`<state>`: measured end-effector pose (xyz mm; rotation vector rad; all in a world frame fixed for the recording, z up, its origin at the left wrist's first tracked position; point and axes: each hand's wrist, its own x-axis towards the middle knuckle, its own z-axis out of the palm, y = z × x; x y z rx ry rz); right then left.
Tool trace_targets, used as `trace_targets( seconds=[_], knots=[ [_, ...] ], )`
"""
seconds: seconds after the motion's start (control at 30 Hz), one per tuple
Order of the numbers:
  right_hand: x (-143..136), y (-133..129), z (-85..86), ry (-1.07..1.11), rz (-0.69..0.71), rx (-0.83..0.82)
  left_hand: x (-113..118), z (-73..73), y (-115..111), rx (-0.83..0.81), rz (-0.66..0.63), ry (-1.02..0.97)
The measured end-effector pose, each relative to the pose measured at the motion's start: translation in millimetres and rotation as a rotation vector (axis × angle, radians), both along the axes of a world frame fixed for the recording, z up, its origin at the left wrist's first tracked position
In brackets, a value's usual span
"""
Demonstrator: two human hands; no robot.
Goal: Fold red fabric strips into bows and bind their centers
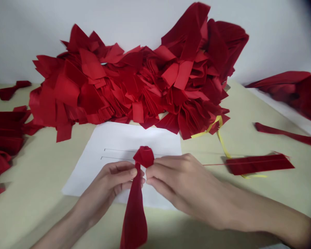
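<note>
A dark red strip, fabric-like [135, 211], is pinched in my left hand [119, 178], thumb on top where it narrows. Its upper end is folded into a small rosette-like knot [145, 155], and its long tail hangs toward me. At the right side of that knot, my right hand [181, 180] is closed, fingertips pressed together on or just under it. What exactly those fingertips pinch is hidden. Beneath both hands lies a white paper sheet [93, 166] printed with thin black lines.
Behind the paper rises a large heap of red strips [134, 83] against the wall. To the right lie a flat red piece wound with thread [261, 164], a yellow ribbon [223, 141] and a narrow red strip [287, 134]. More red pieces [5, 131] sit at left.
</note>
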<state>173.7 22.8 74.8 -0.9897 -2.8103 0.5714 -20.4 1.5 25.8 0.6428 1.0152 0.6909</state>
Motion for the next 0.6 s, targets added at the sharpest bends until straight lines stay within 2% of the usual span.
trace_targets(
  seconds=[0.13, 0.37, 0.43, 0.53, 0.6],
  knots=[
    [-0.2, 16.2, -8.4, 0.088, -0.149, -0.151, -2.7, -2.4, 0.1, -0.077, -0.001, -0.161],
    [3.2, 22.6, -12.3, 0.157, -0.174, -0.316, -3.1, -10.1, -2.7, -0.078, 0.078, -0.163],
    [5.2, 25.3, -12.3, 0.175, -0.094, -0.417, -2.9, -11.5, -3.2, -0.078, 0.117, -0.151],
    [7.2, 33.4, -13.5, 0.287, 0.147, -0.772, -1.7, -13.9, -4.0, -0.125, 0.128, -0.172],
    [6.2, 37.6, -16.8, 0.437, 0.198, -0.977, -1.1, -14.8, -3.8, -0.116, 0.15, -0.186]
  ],
)
